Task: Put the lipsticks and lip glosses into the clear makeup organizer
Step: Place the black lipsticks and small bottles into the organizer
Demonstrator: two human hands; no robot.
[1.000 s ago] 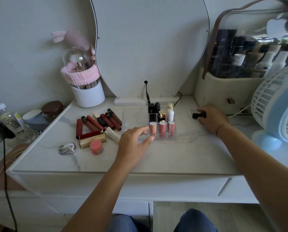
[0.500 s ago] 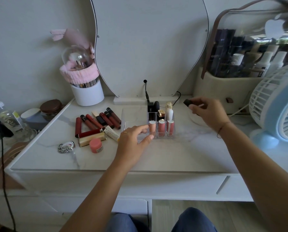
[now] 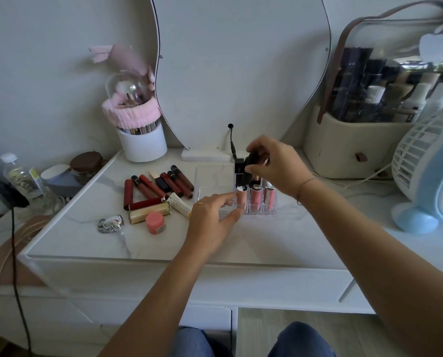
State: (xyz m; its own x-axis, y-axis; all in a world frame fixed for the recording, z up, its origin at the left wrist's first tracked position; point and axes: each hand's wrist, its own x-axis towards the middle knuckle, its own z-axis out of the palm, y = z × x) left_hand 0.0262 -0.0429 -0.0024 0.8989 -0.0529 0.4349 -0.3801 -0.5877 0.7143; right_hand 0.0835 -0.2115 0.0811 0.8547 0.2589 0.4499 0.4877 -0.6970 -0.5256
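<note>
The clear makeup organizer [image 3: 215,176] stands at the middle of the white table, with three pink lip glosses [image 3: 256,197] upright in its front row and dark lipsticks behind them. My right hand [image 3: 277,166] holds a black lipstick [image 3: 250,164] just above the organizer's back slots. My left hand [image 3: 212,220] rests at the organizer's front left corner, thumb and fingers touching its wall. A loose pile of red lip glosses and lipsticks [image 3: 161,188] lies to the left of the organizer.
A gold case [image 3: 148,213], a pink round pot [image 3: 155,222] and a key ring [image 3: 111,224] lie front left. A white brush cup [image 3: 143,143] stands behind. A cosmetic case [image 3: 357,143] and a blue fan [image 3: 431,171] are at the right. A bottle [image 3: 19,176] stands far left.
My right hand picked the black lipstick up from the table at the right and carried it left, over the organizer. My left hand stayed at the organizer's front corner.
</note>
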